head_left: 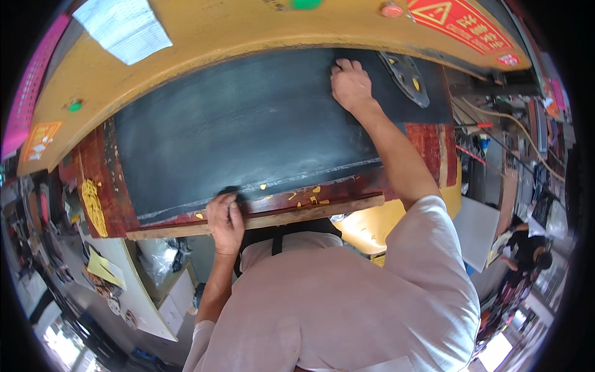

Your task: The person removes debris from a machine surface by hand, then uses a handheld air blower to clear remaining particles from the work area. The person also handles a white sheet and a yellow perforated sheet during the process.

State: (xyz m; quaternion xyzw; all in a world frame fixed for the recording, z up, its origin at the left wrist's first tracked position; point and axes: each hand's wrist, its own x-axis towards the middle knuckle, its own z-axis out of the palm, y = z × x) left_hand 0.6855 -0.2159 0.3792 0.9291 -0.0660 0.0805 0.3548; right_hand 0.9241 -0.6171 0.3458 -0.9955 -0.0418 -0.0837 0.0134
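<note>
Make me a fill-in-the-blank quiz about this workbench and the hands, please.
The left hand is beside a long strip of ____.
The small scraps near the dark sheet are ____.
The right hand is ____ across the sheet than the left hand.
The perforated panel at the picture's left edge is ____.

Missing words: wood; yellow; farther; pink.

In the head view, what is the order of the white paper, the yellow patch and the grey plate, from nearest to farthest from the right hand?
From the right hand:
1. Grey plate, just to its right.
2. White paper, upper left.
3. Yellow patch, far lower left.
</note>
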